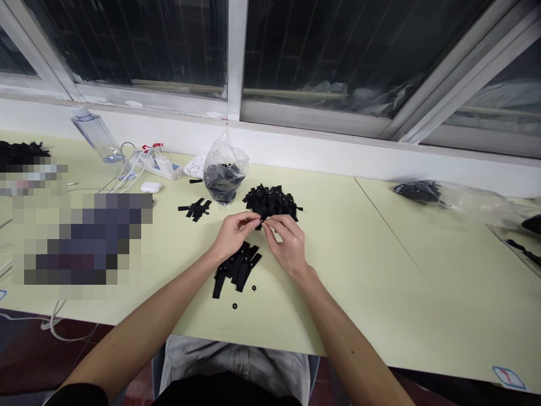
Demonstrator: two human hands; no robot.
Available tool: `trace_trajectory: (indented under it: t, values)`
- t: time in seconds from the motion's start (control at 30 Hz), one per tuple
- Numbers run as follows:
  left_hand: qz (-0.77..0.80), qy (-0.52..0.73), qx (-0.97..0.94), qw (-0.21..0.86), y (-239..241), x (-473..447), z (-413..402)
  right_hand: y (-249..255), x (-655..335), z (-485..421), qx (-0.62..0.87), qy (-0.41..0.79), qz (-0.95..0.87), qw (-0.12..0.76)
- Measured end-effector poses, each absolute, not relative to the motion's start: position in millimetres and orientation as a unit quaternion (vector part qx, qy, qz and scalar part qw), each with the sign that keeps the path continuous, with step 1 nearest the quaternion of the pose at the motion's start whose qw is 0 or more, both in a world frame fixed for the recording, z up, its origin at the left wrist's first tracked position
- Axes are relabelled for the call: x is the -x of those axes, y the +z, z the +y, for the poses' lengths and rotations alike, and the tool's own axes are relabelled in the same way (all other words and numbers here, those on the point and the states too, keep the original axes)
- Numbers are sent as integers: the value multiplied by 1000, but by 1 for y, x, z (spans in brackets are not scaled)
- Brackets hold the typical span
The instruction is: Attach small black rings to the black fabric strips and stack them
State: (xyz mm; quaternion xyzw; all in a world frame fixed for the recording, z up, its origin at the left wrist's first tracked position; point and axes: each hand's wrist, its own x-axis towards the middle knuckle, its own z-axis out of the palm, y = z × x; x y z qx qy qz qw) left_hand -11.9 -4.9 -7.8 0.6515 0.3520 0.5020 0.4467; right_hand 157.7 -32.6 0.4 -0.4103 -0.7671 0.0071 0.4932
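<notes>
My left hand [235, 234] and my right hand [288, 242] meet over the table, thumbs and fingertips pinched together. Between them is a small black strip [258, 227], mostly hidden by the fingers. Just beyond the fingertips lies a heap of short black strips [274, 197]. Nearer to me, beside my left wrist, several longer-looking black strips [239, 268] lie in a loose pile, some with a small shiny spot. Two small black rings, one ring [254, 288] and another ring [234, 306], rest on the tabletop in front of that pile.
A clear plastic bag [225, 175] of dark pieces stands behind a few black strips [195, 209]. Left are a water bottle [99, 135], a power strip [163, 166] with cables and a white case [150, 187]. Another plastic bag [465, 200] lies right, below the window.
</notes>
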Motion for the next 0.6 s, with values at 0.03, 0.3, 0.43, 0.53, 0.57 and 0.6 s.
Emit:
trace_trajectory:
  t: [0.03,0.3,0.43,0.53,0.57,0.6]
  values:
    - [353,502,-652,446,-8,12,-5,0,-157,-33,412,11,-766,493]
    - [364,490,-663,434,-6,13,-8,2,-156,-34,425,26,-762,488]
    - [372,479,-674,421,-4,13,-9,2,-157,-34,433,22,-763,480]
    - [379,472,-677,418,-4,14,-9,2,-157,-33,441,27,-762,473]
    - [381,470,-677,419,-5,14,-9,2,-157,-33,445,30,-761,471]
    - [383,468,-677,419,-5,14,-8,2,-157,-33,449,34,-760,469]
